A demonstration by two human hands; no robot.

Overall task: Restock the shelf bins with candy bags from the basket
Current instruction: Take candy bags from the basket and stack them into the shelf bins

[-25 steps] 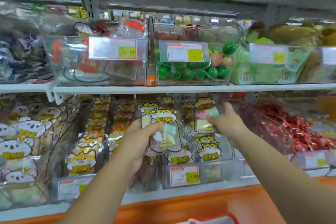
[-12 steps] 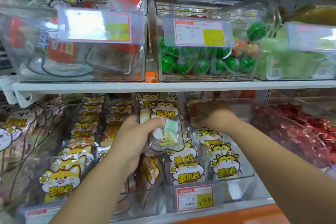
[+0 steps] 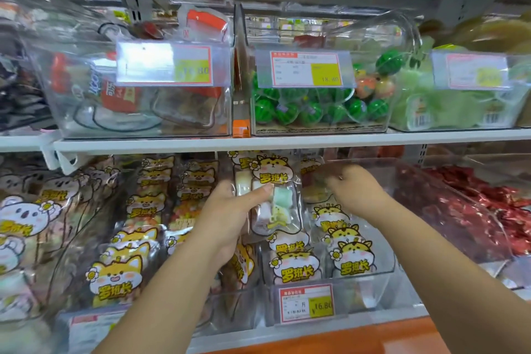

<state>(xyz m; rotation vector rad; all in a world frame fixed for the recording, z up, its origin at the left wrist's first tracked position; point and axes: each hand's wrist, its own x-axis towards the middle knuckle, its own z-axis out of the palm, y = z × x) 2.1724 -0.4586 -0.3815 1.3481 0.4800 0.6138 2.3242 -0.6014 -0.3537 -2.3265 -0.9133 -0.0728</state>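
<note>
My left hand (image 3: 227,218) grips a clear candy bag (image 3: 273,204) with a yellow hamster label and pastel marshmallows, held upright in front of the lower shelf. My right hand (image 3: 355,191) reaches deep into the clear bin (image 3: 373,290) on the lower shelf, its fingers curled on the top of another hamster-label bag (image 3: 314,190) at the back; this part is blurred. Several matching bags (image 3: 353,259) stand in rows inside that bin. The basket is out of view.
Left of the bin stand rows of fox-label bags (image 3: 115,276) and koala-label bags (image 3: 20,224). A bin of red wrapped candy (image 3: 474,210) is on the right. The white shelf edge (image 3: 258,142) above carries bins of watermelon balls (image 3: 316,106) and red packets (image 3: 129,95).
The view has moved closer to the shelf. My right hand has pushed its bag from in front of the bin to deep under the upper shelf. My left hand keeps its bag in place.
</note>
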